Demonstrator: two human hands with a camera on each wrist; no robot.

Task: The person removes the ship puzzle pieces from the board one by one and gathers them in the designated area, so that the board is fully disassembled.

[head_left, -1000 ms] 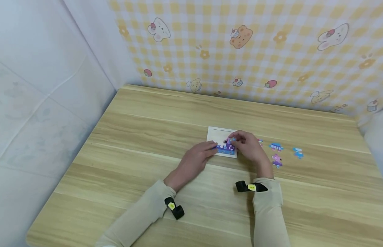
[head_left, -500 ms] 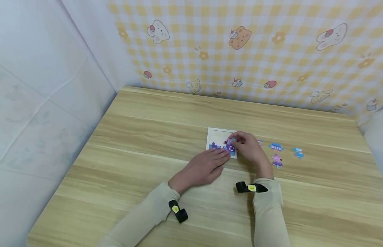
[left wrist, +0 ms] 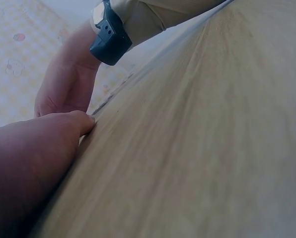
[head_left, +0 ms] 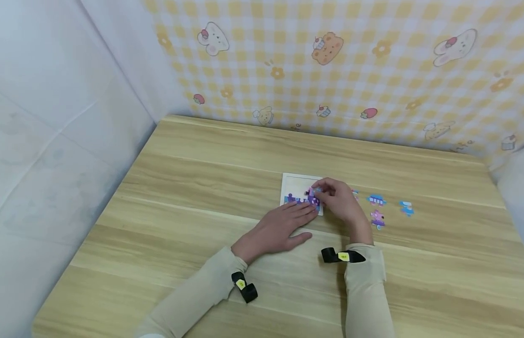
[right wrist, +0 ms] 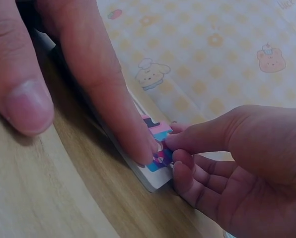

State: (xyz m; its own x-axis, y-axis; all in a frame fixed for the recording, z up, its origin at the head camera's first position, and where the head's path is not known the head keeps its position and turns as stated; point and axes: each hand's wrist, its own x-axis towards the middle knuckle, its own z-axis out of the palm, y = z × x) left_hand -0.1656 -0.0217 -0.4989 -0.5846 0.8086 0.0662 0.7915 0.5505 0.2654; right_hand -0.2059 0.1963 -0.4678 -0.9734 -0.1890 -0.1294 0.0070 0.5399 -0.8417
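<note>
1. Currently, the right hand is pinching a pink-and-purple piece at the right side of the puzzle board; its grip is holding thumb and fingertips together on the piece.
2. The left hand is resting straight-fingered over the board's lower edge, grip clasping nothing, and is partly hiding the joined strip.
3. The blue bus piece, pink animal piece and blue-and-white piece are lying right of the board on the worktop.
4. Risk: if the tabs are sitting misaligned, pressing could be lifting neighbouring pieces; full seating is not showing.
5. Risk: should the left hand be easing off, sideways force could be sliding the board.
</note>
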